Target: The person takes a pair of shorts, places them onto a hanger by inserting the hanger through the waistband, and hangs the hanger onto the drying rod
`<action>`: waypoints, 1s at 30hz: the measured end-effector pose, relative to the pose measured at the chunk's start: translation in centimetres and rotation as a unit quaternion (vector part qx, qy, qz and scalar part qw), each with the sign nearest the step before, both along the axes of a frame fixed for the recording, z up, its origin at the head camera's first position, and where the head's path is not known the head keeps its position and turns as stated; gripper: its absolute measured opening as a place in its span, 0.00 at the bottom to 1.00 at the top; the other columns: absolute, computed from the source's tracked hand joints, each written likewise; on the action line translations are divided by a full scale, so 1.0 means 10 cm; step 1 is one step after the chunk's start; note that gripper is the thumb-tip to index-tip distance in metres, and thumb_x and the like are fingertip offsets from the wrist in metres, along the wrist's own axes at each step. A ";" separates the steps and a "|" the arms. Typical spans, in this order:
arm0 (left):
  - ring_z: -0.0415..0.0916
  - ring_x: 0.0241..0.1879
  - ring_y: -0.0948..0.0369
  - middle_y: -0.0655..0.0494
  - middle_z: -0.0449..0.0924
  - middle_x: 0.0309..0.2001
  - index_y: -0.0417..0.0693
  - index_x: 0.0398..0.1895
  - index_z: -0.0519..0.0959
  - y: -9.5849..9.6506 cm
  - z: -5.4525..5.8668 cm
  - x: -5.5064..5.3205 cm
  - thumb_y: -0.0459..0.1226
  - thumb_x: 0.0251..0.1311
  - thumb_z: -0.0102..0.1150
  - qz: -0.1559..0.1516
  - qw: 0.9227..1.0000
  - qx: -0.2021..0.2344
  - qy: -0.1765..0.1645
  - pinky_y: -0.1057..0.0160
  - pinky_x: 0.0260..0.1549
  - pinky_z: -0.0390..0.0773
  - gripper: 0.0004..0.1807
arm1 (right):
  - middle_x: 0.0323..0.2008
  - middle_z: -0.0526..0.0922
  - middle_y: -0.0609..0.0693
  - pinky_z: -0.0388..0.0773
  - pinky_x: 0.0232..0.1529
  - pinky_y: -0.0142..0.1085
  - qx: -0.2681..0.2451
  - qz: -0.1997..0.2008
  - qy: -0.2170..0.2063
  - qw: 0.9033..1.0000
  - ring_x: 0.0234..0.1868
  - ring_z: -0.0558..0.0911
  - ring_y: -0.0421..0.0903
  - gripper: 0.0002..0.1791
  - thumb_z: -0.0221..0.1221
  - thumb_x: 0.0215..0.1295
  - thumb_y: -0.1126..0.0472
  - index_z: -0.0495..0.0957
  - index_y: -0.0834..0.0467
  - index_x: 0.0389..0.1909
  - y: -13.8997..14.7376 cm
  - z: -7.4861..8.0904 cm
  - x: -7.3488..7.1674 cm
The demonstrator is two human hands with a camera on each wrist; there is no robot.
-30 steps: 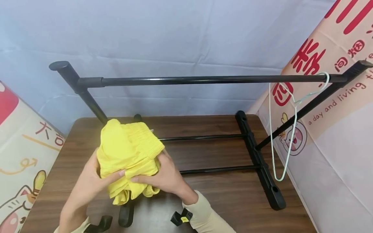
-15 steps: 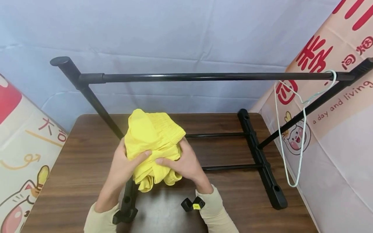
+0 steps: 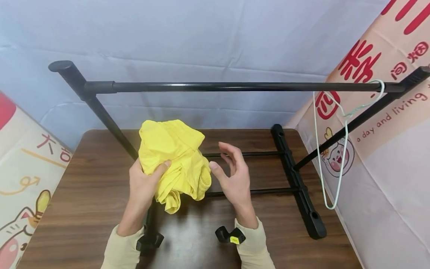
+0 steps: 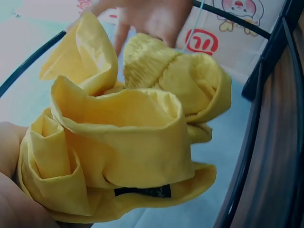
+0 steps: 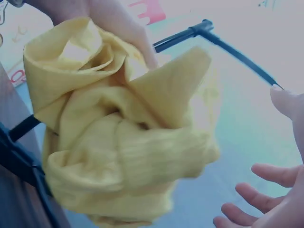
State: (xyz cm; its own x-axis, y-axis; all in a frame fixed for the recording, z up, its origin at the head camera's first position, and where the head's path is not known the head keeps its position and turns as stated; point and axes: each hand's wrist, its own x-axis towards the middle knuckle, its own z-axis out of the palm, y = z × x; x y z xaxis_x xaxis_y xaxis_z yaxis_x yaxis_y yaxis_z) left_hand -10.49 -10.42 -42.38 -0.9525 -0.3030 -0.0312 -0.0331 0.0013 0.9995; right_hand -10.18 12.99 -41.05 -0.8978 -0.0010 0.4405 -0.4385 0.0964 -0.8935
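Observation:
A bunched yellow garment (image 3: 174, 157) is held up above the table by my left hand (image 3: 142, 186), whose thumb presses on its near face. Gathered fabric like an elastic band (image 4: 147, 61) and a dark label (image 4: 142, 191) show in the left wrist view. Just to the right of the cloth, my right hand (image 3: 236, 179) is apart from it, fingers spread and slightly bent, holding nothing. The right wrist view shows those separated fingers (image 5: 259, 197) too. Most of my left fingers are hidden behind the garment.
A black rack stands on the wooden table (image 3: 84, 194), its top bar (image 3: 218, 87) running across beyond the hands. A pale green wire hanger (image 3: 342, 157) hangs at the bar's right end. The rack's right foot (image 3: 299, 186) lies on the table. Printed cloth (image 3: 396, 123) borders the right.
The garment and both hands have shifted rightward from the rack's left post. My right hand has let go of the garment and moved off to its right; the left keeps its grip.

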 end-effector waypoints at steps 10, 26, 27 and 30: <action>0.85 0.40 0.62 0.56 0.85 0.44 0.49 0.53 0.80 0.05 0.05 0.01 0.33 0.57 0.76 -0.005 0.999 0.001 0.041 0.67 0.39 0.87 0.21 | 0.79 0.64 0.46 0.65 0.77 0.59 0.105 0.034 -0.063 0.992 0.78 0.68 0.50 0.60 0.70 0.52 0.24 0.55 0.40 0.82 -0.13 0.08 0.01; 0.88 0.45 0.61 0.48 0.81 0.56 0.47 0.71 0.67 0.03 0.04 0.03 0.39 0.73 0.63 -0.208 0.978 0.025 0.010 0.61 0.43 0.89 0.27 | 0.53 0.85 0.53 0.88 0.51 0.44 -0.002 0.108 -0.131 0.986 0.50 0.88 0.48 0.39 0.80 0.53 0.62 0.74 0.47 0.66 -0.11 -0.26 -0.27; 0.86 0.49 0.62 0.47 0.78 0.61 0.48 0.75 0.63 0.00 0.04 0.02 0.39 0.74 0.61 -0.220 0.975 0.013 0.014 0.63 0.45 0.88 0.30 | 0.54 0.85 0.54 0.89 0.50 0.44 -0.009 0.115 -0.135 0.984 0.50 0.88 0.49 0.39 0.80 0.54 0.62 0.75 0.48 0.66 -0.08 -0.27 -0.27; 0.79 0.59 0.67 0.44 0.66 0.73 0.54 0.84 0.49 -0.10 0.01 -0.02 0.40 0.78 0.54 -0.245 0.969 -0.022 0.024 0.70 0.52 0.83 0.38 | 0.55 0.85 0.57 0.89 0.50 0.44 -0.042 0.142 -0.156 0.977 0.50 0.89 0.50 0.37 0.77 0.58 0.63 0.74 0.50 0.69 0.02 -0.30 -0.28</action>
State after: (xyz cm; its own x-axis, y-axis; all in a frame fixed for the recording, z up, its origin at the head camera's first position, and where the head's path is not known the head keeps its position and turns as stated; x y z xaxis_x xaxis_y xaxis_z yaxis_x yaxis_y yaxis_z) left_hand -10.69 -11.38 -42.28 -0.9823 0.1863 0.0203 0.0295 0.0468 0.9985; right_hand -13.00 13.21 -44.01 -0.9573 -0.2440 0.1550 -0.1421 -0.0695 -0.9874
